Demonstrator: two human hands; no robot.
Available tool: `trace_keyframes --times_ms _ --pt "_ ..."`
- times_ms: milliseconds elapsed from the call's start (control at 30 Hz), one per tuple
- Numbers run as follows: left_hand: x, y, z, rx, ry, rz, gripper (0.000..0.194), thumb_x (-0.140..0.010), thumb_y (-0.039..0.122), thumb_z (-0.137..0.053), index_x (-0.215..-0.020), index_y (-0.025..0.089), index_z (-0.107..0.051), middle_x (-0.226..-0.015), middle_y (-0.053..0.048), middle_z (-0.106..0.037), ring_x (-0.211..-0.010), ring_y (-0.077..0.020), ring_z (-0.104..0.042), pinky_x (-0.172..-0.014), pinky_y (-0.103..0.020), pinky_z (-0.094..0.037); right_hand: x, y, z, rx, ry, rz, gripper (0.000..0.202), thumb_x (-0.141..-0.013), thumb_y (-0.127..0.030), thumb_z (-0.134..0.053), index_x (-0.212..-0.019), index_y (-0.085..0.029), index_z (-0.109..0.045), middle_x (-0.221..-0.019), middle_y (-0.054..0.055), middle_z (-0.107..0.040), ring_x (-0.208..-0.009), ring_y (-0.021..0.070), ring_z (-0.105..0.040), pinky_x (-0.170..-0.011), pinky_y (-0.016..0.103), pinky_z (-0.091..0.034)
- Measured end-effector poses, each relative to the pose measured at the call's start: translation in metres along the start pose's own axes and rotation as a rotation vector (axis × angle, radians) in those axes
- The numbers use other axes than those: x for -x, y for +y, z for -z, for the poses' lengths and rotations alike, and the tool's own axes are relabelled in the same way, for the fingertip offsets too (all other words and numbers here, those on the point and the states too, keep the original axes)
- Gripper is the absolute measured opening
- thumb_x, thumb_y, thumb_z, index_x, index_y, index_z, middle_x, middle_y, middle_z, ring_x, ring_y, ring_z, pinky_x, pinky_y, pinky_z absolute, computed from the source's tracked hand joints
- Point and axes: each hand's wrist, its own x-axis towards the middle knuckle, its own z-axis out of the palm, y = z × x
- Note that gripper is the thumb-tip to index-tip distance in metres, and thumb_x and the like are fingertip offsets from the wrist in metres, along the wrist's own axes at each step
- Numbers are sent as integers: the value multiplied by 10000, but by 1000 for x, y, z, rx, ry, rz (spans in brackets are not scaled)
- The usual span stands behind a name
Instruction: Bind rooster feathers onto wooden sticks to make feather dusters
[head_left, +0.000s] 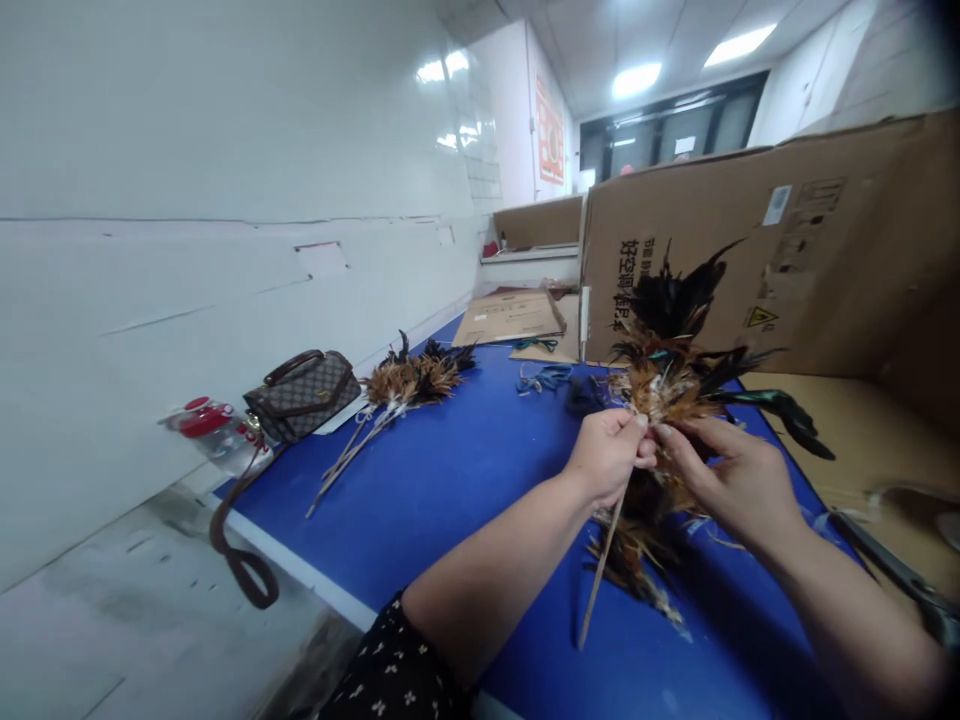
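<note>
My left hand (611,455) is closed round the thin stick of a feather duster (664,385), just under its brown and black feathers. The stick slants down toward me, its lower end bare. Close against the left fingertips, my right hand (731,475) pinches at the base of the same feathers; the exact strand between its fingers is too small to make out. Loose feathers (637,560) lie on the blue table (450,470) below both hands. Finished-looking feather dusters (416,380) with thin sticks rest farther left.
A checked handbag (304,395) and a red-lidded bottle (217,430) stand by the wall at the left edge. Blue strips (544,378) and flat cardboard (510,318) lie at the back. A large carton (720,220) rises behind my hands. Scissors-like dark handles (889,565) are at right.
</note>
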Motion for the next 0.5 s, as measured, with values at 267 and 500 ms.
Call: trace_keyframes --times_ms 267,500 --pt "9 -13 -8 -74 -95 22 483 -853 531 -846 -778 132 -584 -586 34 -499 -521 -60 -426 -526 -231 -306 -2 -2 8 -34 24 -119 310 -1025 -372 -656 -776 -228 -773 -730 37 -751 -652 184 -694 -631 305 -509" --pt "10 -14 0 -182 -202 77 557 -818 633 -838 -785 132 -597 -556 26 -513 -496 -74 -450 -521 -251 -363 -1 1 11 -95 10 -86 314 -1021 -345 -660 -745 -226 -749 -698 26 -723 -634 171 -663 -631 296 -494"
